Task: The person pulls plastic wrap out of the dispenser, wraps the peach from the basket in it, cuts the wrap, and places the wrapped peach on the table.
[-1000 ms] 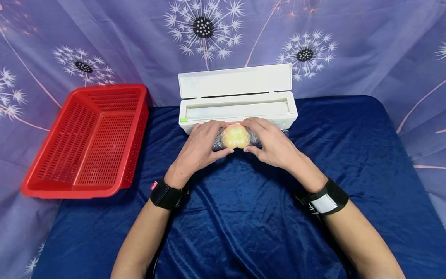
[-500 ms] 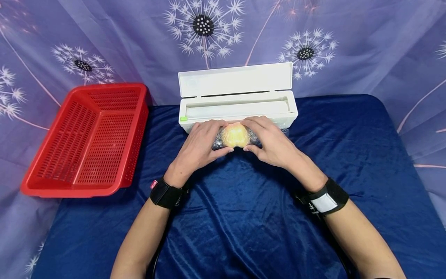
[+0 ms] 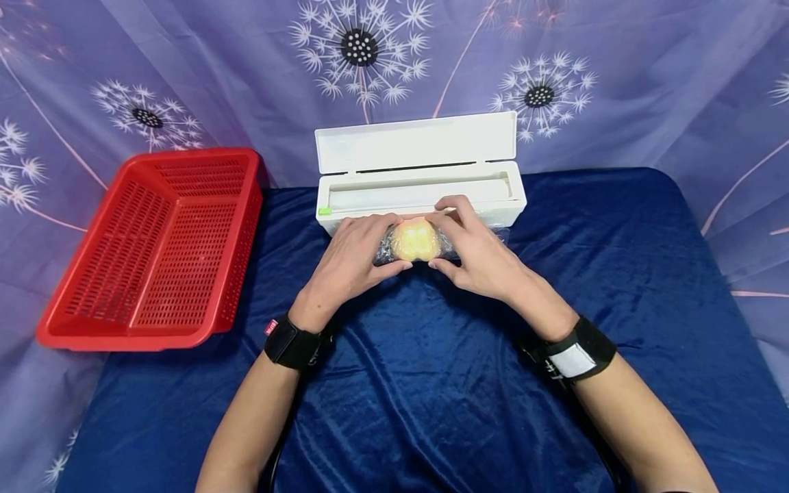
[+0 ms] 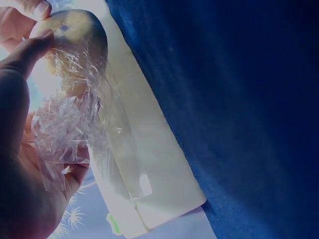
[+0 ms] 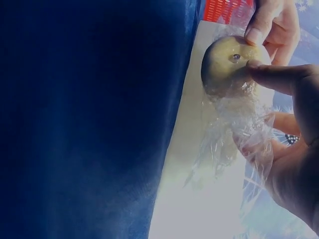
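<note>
Head view gives me both hands meeting at the far middle of the desk (image 3: 431, 383), which is draped in dark blue cloth. Between them sits a yellow apple (image 3: 416, 239), partly wrapped in clear cling film (image 3: 385, 253) that bunches out on either side of it. My left hand (image 3: 348, 263) cups the apple from the left, its fingers curled round the fruit and the film, the thumb lying along the near side. My right hand (image 3: 481, 250) holds it from the right in the same way, thumb at the front, with the forefinger stretched over the top toward the white film dispenser (image 3: 419, 174).

That dispenser stands just behind the apple, touching or nearly touching the hands, its lid tipped open toward the backdrop and a small green tab at its left front corner. A red perforated basket (image 3: 160, 246) lies well apart to the left, tilted on the desk's edge against the purple dandelion-print curtain (image 3: 616, 68).

From the left wrist view, the apple (image 4: 75, 50) shows at the thumb tip, with crumpled film (image 4: 65, 129) gathered into the palm of the hand (image 4: 20, 164) and the dispenser (image 4: 149, 164) beside it. On the right wrist view, the thumb presses the apple (image 5: 227, 62) near its stem end, and film (image 5: 239, 129) trails down across the palm of that hand (image 5: 294, 149).
</note>
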Demonstrator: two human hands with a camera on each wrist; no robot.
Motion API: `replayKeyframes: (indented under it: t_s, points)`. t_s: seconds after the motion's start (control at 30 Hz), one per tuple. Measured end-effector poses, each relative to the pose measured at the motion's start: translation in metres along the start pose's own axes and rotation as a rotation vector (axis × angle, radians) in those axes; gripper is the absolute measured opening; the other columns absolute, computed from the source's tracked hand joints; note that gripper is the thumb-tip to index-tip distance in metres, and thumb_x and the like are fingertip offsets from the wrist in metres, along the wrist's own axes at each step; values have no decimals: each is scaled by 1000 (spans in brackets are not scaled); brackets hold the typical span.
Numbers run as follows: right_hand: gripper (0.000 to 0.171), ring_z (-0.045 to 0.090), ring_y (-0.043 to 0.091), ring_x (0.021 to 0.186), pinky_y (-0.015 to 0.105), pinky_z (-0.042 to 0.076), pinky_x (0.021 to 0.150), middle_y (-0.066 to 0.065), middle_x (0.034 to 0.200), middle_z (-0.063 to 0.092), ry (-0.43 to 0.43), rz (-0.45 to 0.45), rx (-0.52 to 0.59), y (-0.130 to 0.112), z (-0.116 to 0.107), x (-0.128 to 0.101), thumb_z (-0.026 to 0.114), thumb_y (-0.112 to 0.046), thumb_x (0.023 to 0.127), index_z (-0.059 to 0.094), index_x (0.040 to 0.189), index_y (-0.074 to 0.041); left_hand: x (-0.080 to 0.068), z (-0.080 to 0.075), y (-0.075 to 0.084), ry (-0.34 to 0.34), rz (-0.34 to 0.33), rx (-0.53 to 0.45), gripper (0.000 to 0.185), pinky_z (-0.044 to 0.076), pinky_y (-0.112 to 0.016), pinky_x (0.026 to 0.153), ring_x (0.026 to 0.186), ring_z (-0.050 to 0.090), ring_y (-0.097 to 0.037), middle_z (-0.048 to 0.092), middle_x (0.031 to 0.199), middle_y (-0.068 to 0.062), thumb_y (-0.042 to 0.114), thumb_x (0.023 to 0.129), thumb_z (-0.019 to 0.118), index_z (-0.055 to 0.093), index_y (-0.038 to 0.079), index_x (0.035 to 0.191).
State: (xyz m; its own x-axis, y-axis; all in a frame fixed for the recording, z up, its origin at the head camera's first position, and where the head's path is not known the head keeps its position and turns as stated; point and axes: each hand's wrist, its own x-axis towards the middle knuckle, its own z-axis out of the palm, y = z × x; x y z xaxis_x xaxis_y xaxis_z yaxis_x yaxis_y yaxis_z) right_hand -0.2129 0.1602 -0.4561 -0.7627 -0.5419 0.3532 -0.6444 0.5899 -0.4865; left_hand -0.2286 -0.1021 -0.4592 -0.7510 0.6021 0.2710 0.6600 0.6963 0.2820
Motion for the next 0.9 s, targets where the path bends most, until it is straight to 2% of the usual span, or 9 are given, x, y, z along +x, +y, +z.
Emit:
replayKeyframes:
  t_s: [0.1,0.27,0.43,0.73,0.9]
  points:
    - [75,58,32,116,46,52,90,21,142,46,11,-12,-1,1,-1,0,91,-14,85,53,147,3,0,1,0,-3,-3,1,69,44,-46,98,116,64,-25,67,133,-4,52,95,79,55,16,149]
    - [73,59,34,122,50,50,102,19,138,55,17,-14,-2,2,-1,1,94,-15,82,55,142,2,0,1,0,-7,-11,-2,69,44,-46,99,117,64,-24,67,134,-4,54,96,76,54,16,150]
    - [63,62,35,123,50,49,105,18,135,60,40,-18,6,4,-1,1,92,-13,84,59,136,2,1,1,0,-7,-12,4,69,44,-46,98,116,64,-23,67,134,-3,55,97,74,55,17,150]
    - [62,63,36,121,51,50,103,19,136,61,17,0,2,5,-1,1,90,-15,87,60,139,2,0,-1,0,-2,-17,0,69,44,-45,94,120,65,-23,68,137,-4,55,96,75,57,17,150]
    - [62,63,36,122,51,50,103,19,136,61,1,10,-2,4,-2,1,88,-18,90,60,141,2,-1,0,-1,23,2,4,68,44,-46,93,110,66,-22,66,136,-5,55,95,76,60,16,148]
